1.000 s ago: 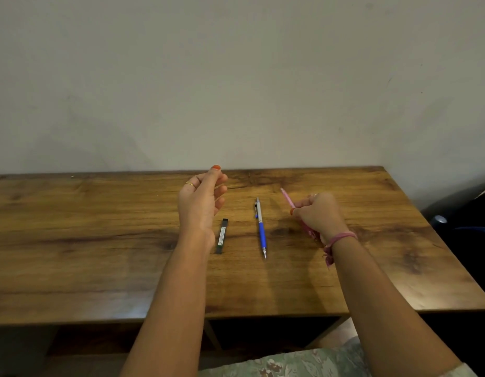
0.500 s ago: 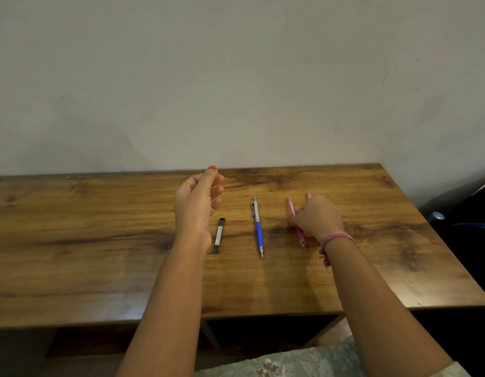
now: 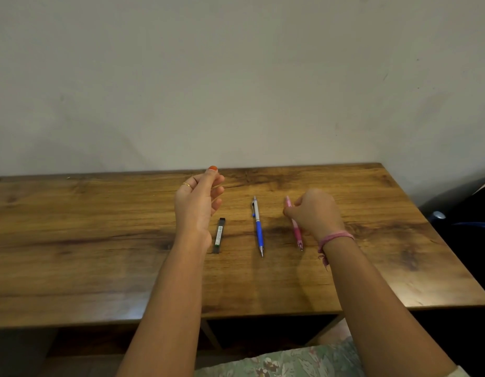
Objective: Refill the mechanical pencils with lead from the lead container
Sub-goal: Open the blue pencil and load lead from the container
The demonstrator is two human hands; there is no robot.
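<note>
Hands first, from the head view, the only one I have: my left hand (image 3: 198, 205) is raised above the counter (image 3: 100, 254) with its fingers loosely curled and the thumb up, and I see nothing held in it. My right hand (image 3: 313, 213) sits low over the pink mechanical pencil (image 3: 296, 229), fingers curled about the upper part of the barrel; the hand covers much of the pencil there, so I cannot tell how firm the grip is. The pencil's tip points toward me and appears to lie on the wood. Just left of it, apart from my right hand, the blue mechanical pencil (image 3: 258, 227) lies flat on the counter, tip toward me, clip end away. Farther left, the dark lead container (image 3: 219, 235) lies flat as well, just beside my left wrist and partly behind it. All three run roughly parallel, in a row near the middle of the counter. A pink band (image 3: 335, 238) circles my right wrist and a thin ring (image 3: 186, 184) shows on a left finger. Behind the counter stands a plain pale wall (image 3: 236, 77).
</note>
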